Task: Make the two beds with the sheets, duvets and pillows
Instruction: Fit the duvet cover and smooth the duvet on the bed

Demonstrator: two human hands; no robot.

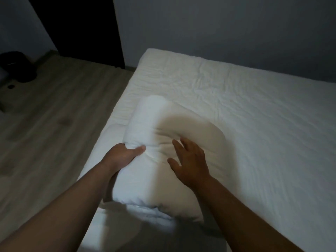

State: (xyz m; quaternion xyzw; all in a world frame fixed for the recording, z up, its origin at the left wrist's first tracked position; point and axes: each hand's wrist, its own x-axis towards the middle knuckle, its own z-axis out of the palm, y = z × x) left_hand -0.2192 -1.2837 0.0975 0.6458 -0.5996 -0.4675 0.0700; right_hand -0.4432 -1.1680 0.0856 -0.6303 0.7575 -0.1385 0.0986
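1. Head view, and both arms reach forward: the left hand [125, 155] grips the pillow [151, 120] at its near left side, thumb pressing a dent on top, fingers out of sight round the side.
2. The right hand [189, 164] hangs palm-down over the pillow, fingers straight and spread, holding nothing; blur hides whether it touches.
3. The pillow lies on the bed [120, 99], by its left edge, beside the wooden floor [54, 124].
4. Count: two hands, one pillow, one bed, one wrinkled white sheet [227, 82] over it.
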